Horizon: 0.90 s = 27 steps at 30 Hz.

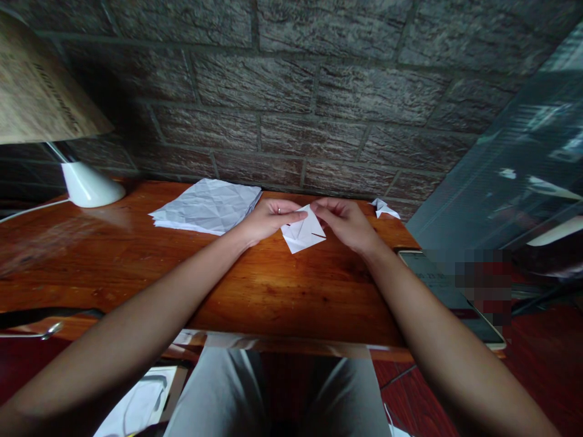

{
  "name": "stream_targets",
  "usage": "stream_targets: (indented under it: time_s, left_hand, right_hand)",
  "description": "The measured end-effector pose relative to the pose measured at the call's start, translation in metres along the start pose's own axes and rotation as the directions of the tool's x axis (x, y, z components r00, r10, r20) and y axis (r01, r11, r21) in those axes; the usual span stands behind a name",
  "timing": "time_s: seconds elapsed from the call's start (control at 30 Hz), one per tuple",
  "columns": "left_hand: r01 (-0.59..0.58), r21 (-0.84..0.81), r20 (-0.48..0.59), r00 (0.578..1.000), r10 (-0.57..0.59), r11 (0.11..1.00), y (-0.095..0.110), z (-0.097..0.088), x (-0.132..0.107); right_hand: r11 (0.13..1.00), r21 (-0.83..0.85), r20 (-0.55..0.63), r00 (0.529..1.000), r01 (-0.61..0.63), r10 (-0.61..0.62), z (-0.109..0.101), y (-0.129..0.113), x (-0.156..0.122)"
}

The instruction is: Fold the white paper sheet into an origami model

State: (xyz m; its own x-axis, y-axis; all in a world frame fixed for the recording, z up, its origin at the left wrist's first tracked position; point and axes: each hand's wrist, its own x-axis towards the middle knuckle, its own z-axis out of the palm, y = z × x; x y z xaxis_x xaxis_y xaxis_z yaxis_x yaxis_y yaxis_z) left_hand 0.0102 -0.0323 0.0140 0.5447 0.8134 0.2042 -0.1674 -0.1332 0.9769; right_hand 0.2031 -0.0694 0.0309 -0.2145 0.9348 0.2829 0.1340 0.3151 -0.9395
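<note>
A small white folded paper (303,233) lies on the wooden table (255,291), near its far edge. My left hand (268,220) pinches the paper's upper left edge, fingers closed, a ring on one finger. My right hand (344,223) pinches its upper right corner, fingers curled together. Both hands meet over the paper's top point.
A stack of creased white sheets (207,206) lies left of my hands. A small folded paper figure (385,209) sits at the far right. A white lamp base (91,185) with a shade stands far left. A phone (455,300) rests at the right edge. A brick wall stands behind.
</note>
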Motion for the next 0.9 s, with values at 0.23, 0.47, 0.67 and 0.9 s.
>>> stream_targets:
  time_s: [0.23, 0.47, 0.67, 0.9]
  left_hand:
    - [0.016, 0.005, -0.013, 1.0, -0.016, 1.0, 0.0002, -0.0015, -0.0001]
    - [0.023, 0.04, 0.027, 0.999, -0.024, 0.999, -0.0005, -0.0056, 0.0011]
    - [-0.006, 0.049, 0.048, 0.999, 0.004, 0.999, -0.0005, -0.006, 0.0015]
    - [-0.024, 0.064, 0.046, 0.999, 0.021, 0.998, 0.0002, -0.006, 0.0016]
  right_hand:
    - [0.997, -0.049, 0.033, 0.998, 0.052, -0.051, -0.0038, -0.0019, -0.0007]
    - [0.995, -0.07, 0.093, 0.993, 0.078, -0.071, -0.0079, 0.001, 0.0008]
    - [0.988, -0.082, 0.116, 0.986, 0.13, -0.12, -0.0081, 0.0012, 0.0012]
    - [0.989, -0.074, 0.09, 0.989, 0.125, -0.118, -0.0072, 0.0027, 0.0012]
